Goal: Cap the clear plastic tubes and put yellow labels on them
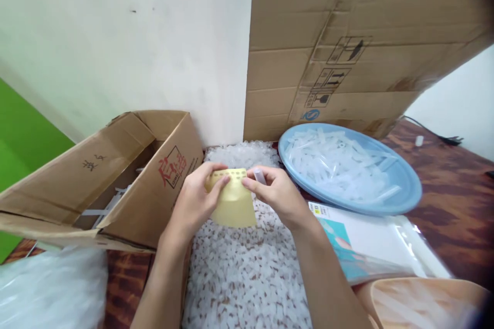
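A yellow translucent sheet [233, 205] with rows of small round marks along its top edge hangs between my two hands. My left hand [200, 190] pinches its upper left part between thumb and fingers. At the upper right corner, my right hand [274, 190] grips the sheet with thumb and index finger, and a short whitish tube [260, 176] sticks up among its fingers. Below and behind the hands lies a wide layer of small white translucent pieces [247, 272].
An open cardboard box [135, 190] stands at left, a plastic bag [54, 288] before it. On the right are a blue basin [415, 185] of clear strips, flat packages [370, 239] and a peach-coloured tub [372, 293]. Large cardboard [285, 72] stands behind.
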`<state>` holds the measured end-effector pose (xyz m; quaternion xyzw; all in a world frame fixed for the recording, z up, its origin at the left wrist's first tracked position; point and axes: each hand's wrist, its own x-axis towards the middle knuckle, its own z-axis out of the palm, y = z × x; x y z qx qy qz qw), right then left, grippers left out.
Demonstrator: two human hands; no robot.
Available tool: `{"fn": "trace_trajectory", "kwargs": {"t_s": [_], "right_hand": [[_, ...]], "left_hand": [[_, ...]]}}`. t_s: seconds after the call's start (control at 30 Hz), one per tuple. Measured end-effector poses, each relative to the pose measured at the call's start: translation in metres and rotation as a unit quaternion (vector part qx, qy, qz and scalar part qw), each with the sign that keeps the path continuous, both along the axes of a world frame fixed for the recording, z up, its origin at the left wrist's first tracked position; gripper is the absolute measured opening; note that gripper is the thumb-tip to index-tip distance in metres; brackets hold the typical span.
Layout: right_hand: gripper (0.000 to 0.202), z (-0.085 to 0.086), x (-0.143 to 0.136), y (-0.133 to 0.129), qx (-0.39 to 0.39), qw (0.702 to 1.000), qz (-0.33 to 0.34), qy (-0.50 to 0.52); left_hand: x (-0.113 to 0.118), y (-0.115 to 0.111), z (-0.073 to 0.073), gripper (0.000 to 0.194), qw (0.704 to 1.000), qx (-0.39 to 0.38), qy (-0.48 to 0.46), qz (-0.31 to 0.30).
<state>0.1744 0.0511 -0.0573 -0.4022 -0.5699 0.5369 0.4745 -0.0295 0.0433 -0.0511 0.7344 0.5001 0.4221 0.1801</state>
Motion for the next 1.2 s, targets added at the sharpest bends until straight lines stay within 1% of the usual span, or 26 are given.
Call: {"fn": "trace_trajectory", "kwargs": {"t_s": [0.03, 0.1, 0.13, 0.2, 0.3, 0.4, 0.47, 0.53, 0.6, 0.7, 0.83, 1.0, 1.1, 1.2], "right_hand": [[0.027, -0.001, -0.002, 0.0, 0.003, 1.0, -0.01, 0.004], [0.026, -0.002, -0.005, 0.001, 0.005, 0.999, -0.029, 0.013], [0.026, -0.003, -0.005, 0.001, 0.005, 0.999, -0.036, 0.02], [0.025, -0.003, -0.005, 0.001, 0.007, 0.999, -0.038, 0.029], [0.024, -0.003, -0.005, 0.001, 0.016, 0.999, -0.033, 0.036], [0.027, -0.002, -0.006, 0.0, 0.023, 0.998, -0.038, 0.035], [0.029, -0.001, -0.007, -0.001, 0.03, 0.998, -0.05, 0.017], [0.029, 0.0, -0.009, -0.002, 0.042, 0.997, -0.063, -0.008], [0.027, 0.0, -0.01, -0.002, 0.058, 0.995, -0.069, -0.031], [0.025, 0.0, -0.013, -0.002, 0.072, 0.994, -0.069, -0.051], [0.024, -0.001, -0.014, -0.003, 0.073, 0.993, -0.073, -0.058], [0.027, 0.0, -0.015, -0.004, 0.074, 0.993, -0.08, -0.052], [0.027, 0.001, -0.016, -0.005, 0.071, 0.993, -0.079, -0.049], [0.026, 0.003, -0.015, -0.006, 0.067, 0.994, -0.079, -0.038]], "left_hand": [[0.003, 0.001, -0.001, 0.021, 0.997, 0.067, 0.031, 0.028], [0.009, 0.002, -0.003, 0.02, 0.978, 0.179, 0.087, 0.066], [0.011, 0.001, -0.003, 0.017, 0.969, 0.212, 0.105, 0.072], [0.016, 0.0, -0.003, 0.011, 0.963, 0.234, 0.115, 0.06], [0.022, -0.003, -0.002, 0.011, 0.974, 0.211, 0.08, 0.037], [0.027, -0.005, 0.0, 0.008, 0.988, 0.152, 0.002, 0.018], [0.027, -0.005, 0.002, 0.007, 0.992, 0.114, -0.05, 0.01], [0.027, -0.006, 0.002, 0.007, 0.992, 0.096, -0.076, 0.01], [0.026, -0.006, 0.002, 0.009, 0.992, 0.098, -0.074, 0.015], [0.025, -0.007, 0.001, 0.01, 0.992, 0.118, -0.045, 0.019], [0.024, -0.007, 0.0, 0.009, 0.991, 0.133, -0.004, 0.018], [0.022, -0.005, -0.001, 0.009, 0.992, 0.123, 0.036, 0.012], [0.021, -0.005, -0.001, 0.01, 0.992, 0.121, 0.04, 0.004], [0.019, -0.004, -0.001, 0.007, 0.991, 0.131, 0.02, -0.007]]}}
